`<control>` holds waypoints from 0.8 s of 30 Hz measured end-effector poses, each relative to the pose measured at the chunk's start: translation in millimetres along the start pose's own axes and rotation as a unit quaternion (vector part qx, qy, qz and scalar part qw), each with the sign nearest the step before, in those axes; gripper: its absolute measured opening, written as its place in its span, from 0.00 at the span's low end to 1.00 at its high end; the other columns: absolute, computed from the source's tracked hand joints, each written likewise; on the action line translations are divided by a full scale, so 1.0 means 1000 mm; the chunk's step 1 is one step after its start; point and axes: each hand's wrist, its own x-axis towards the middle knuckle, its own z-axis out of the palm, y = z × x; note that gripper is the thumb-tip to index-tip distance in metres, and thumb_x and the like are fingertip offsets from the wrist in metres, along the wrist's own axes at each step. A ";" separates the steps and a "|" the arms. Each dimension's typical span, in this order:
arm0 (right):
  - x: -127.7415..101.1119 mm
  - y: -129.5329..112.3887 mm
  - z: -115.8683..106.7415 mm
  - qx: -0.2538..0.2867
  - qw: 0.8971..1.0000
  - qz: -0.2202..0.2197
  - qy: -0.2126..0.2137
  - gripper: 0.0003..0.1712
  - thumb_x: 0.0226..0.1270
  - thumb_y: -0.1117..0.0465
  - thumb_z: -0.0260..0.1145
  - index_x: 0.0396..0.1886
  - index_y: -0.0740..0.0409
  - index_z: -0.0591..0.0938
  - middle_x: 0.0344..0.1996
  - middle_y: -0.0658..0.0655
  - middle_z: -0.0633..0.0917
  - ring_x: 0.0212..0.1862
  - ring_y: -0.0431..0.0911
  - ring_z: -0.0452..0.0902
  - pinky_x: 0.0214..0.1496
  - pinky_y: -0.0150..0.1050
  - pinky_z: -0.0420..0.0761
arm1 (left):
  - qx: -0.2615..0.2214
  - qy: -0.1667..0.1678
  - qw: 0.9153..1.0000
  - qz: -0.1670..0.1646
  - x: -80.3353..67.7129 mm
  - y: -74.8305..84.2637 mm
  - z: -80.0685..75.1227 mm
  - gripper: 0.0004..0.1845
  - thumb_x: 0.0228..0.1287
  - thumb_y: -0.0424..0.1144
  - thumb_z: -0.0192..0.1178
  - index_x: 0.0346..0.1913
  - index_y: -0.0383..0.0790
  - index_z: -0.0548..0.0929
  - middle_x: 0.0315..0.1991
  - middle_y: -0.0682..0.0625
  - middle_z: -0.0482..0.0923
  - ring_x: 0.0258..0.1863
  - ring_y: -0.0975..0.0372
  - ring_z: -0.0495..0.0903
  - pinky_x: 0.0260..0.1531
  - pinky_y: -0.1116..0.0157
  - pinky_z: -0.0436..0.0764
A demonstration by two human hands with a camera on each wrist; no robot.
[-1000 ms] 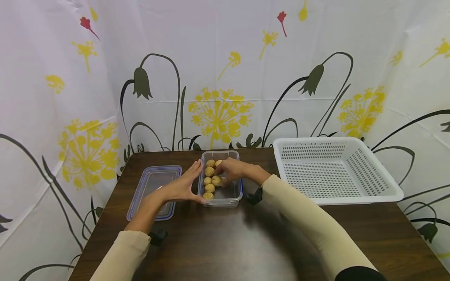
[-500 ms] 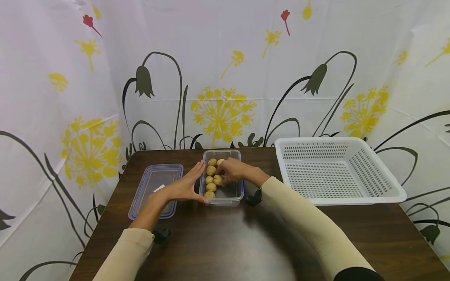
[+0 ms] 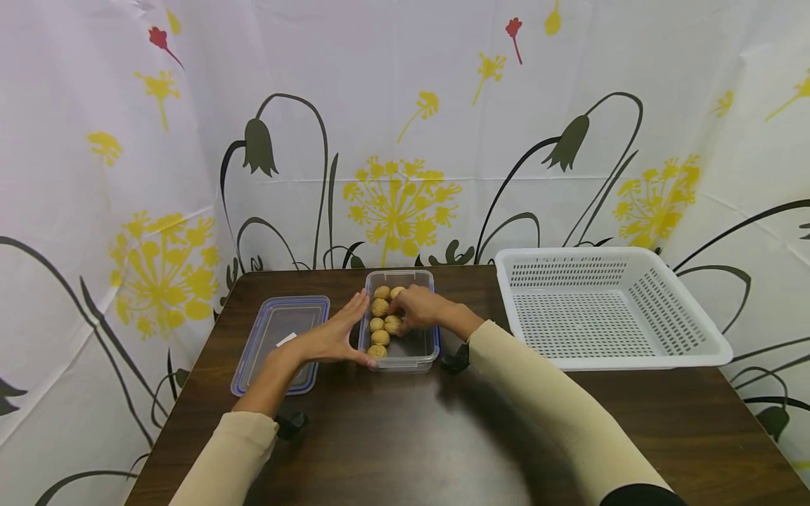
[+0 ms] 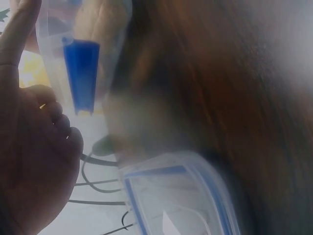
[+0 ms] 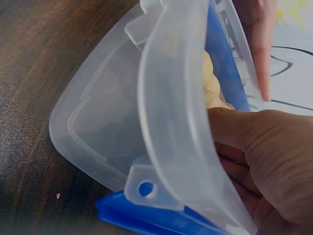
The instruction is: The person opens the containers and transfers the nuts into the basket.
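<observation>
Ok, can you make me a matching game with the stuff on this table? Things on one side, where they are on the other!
Things:
1. walnuts
2. lid
3. white basket
4. left hand

Places:
A. right side of the table
B. flat on the table, left of the clear box
C. inside the clear box
D. against the clear box's outer left wall

Pairs: 1-C, 2-B, 3-A, 4-D
</observation>
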 end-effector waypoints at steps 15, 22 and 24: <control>-0.008 0.006 -0.014 0.058 0.997 -0.060 0.000 0.24 0.61 0.63 0.80 0.57 0.61 0.90 0.50 0.56 0.92 0.51 0.45 0.89 0.55 0.37 0.87 | -0.003 0.002 1.000 0.009 0.001 -0.001 0.001 0.72 0.55 0.53 0.82 0.82 0.21 0.39 0.84 0.28 0.28 0.83 0.33 0.33 0.79 0.34 0.45; -0.016 0.012 -0.028 0.099 0.990 -0.097 -0.006 0.22 0.65 0.63 0.78 0.58 0.62 0.89 0.53 0.56 0.91 0.50 0.43 0.89 0.54 0.36 0.87 | -0.006 0.000 1.000 0.006 0.000 0.000 0.000 0.72 0.56 0.54 0.81 0.82 0.21 0.39 0.84 0.28 0.28 0.83 0.33 0.32 0.79 0.34 0.44; -0.020 0.012 -0.034 0.104 0.989 -0.107 -0.004 0.22 0.65 0.62 0.78 0.58 0.61 0.89 0.52 0.56 0.91 0.49 0.43 0.89 0.54 0.35 0.87 | -0.006 -0.001 1.000 0.005 0.000 -0.001 0.000 0.72 0.56 0.53 0.81 0.82 0.21 0.38 0.84 0.29 0.27 0.83 0.34 0.32 0.79 0.34 0.44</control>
